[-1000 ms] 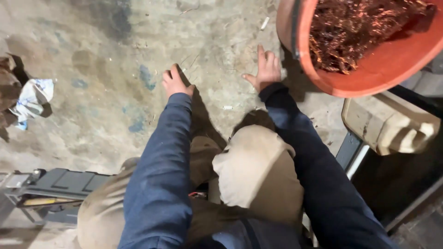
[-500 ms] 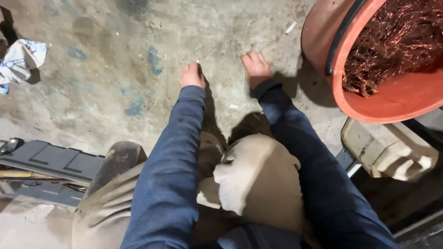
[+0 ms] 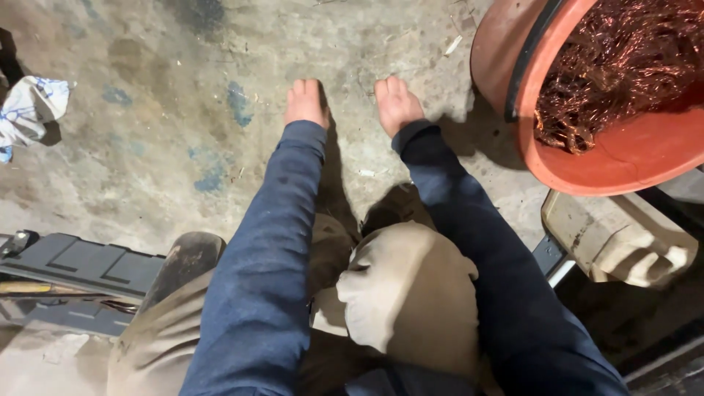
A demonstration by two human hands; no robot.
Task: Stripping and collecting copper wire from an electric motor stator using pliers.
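Head view shows left hand and right hand flat, fingers loosely spread, holding nothing, bracing on the concrete floor beside the orange tub of copper wire.

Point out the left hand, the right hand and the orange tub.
left hand [image 3: 306, 101], head view, back of hand.
right hand [image 3: 397, 103], head view, back of hand.
orange tub [image 3: 623, 158], head view, inner wall.

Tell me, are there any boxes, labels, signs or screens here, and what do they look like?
No labels, signs or screens show.
Orange tub: top right on the concrete floor, round, full of tangled coppery wire.
Black case: lower left, flat, ridged plastic.
Beige container: right, below the tub, blocky and dirty.
Crumpled white and blue cloth: far left.
Left hand and right hand: both down on the floor, holding nothing.
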